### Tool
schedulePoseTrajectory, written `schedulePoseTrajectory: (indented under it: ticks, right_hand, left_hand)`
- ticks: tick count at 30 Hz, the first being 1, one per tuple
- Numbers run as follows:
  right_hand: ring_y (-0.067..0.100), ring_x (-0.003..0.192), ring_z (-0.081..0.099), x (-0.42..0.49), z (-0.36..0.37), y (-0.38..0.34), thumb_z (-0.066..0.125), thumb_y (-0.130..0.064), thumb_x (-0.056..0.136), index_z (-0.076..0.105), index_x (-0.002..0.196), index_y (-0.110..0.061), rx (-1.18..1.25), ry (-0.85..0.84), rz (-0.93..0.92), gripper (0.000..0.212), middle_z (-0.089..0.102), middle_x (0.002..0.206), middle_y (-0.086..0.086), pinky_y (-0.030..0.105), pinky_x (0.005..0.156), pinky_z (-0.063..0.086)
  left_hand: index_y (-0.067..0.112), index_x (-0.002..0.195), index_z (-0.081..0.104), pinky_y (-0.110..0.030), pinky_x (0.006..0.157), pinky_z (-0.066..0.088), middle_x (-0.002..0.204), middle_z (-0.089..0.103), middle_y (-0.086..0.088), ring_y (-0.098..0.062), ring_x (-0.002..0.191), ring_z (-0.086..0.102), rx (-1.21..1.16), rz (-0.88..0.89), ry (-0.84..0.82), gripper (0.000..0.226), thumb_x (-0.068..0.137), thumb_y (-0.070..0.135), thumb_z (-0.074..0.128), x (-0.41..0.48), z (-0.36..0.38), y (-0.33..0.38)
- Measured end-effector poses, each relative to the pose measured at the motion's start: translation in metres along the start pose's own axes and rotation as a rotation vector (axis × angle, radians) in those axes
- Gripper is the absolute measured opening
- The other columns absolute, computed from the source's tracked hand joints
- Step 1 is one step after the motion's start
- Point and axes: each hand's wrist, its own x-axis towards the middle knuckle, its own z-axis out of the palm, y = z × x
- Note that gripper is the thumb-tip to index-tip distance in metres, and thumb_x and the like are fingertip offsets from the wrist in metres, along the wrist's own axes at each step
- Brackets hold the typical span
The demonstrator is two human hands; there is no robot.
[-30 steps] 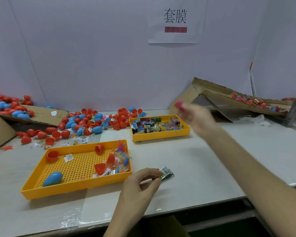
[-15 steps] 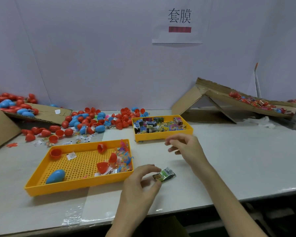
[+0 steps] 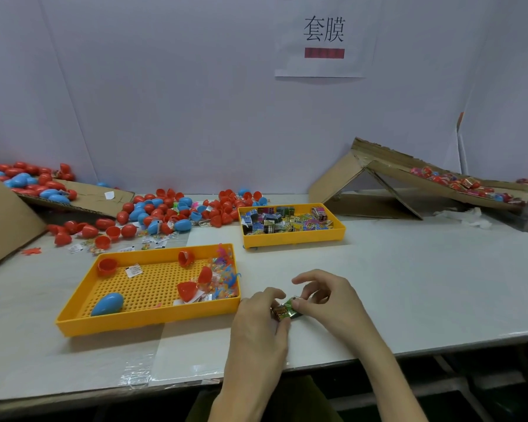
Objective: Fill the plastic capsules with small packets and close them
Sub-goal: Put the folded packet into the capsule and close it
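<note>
**Packet held in both hands, table front**

- Packet (image 3: 285, 310): small, green and yellow, just above the table (image 3: 409, 284), beside the near tray's right corner.
- Left hand (image 3: 258, 318): fingers curled, pinching the packet's left end.
- Right hand (image 3: 326, 303): thumb and finger pinching its right end.
- Near tray (image 3: 147, 322): one closed blue capsule (image 3: 107, 303), red capsule halves (image 3: 186, 291), loose packets.
- Far tray (image 3: 293, 236): full of packets.
- Capsule heap (image 3: 165, 210): red and blue, by the wall.

Shows left hand (image 3: 256, 318) and right hand (image 3: 326, 303), both bare, with uncovered forearms (image 3: 375, 370) running to the edge at 6 o'clock. Between them, at 6 o'clock, shows a patch of olive-brown garment (image 3: 275, 400).
</note>
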Motion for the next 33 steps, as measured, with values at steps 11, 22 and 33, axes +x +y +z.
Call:
schedulePoseTrajectory:
  ticks: [11,22,33]
  right_hand:
    - [0.004,0.062,0.059,0.001,0.001,0.002,0.082,-0.006,0.076,0.072,0.098,-0.030,0.013,0.052,-0.025,0.034,0.069,0.070,-0.003,0.014,0.065,0.046]
    - [0.011,0.068,0.066,0.001,0.002,0.004,0.079,-0.002,0.077,0.073,0.090,-0.027,0.038,0.175,-0.022,0.029,0.068,0.066,-0.004,0.023,0.071,0.052]
    - [0.017,0.074,0.068,-0.007,-0.008,0.001,0.075,0.009,0.078,0.074,0.099,-0.022,0.490,0.117,-0.131,0.037,0.069,0.079,0.004,0.021,0.068,0.053]
  left_hand:
    - [0.029,0.115,0.062,-0.022,0.089,0.048,0.102,0.062,0.014,-0.009,0.101,0.056,-0.007,-0.001,0.029,0.031,0.088,0.016,0.072,0.001,0.002,0.000]
    - [0.030,0.112,0.063,-0.017,0.083,0.044,0.097,0.062,0.014,-0.008,0.097,0.055,-0.016,0.002,0.045,0.031,0.087,0.015,0.072,0.001,0.003,-0.001]
    - [0.034,0.108,0.067,-0.012,0.085,0.048,0.105,0.067,0.022,0.003,0.102,0.061,-0.286,-0.094,0.000,0.014,0.095,0.036,0.063,0.003,-0.012,0.001]
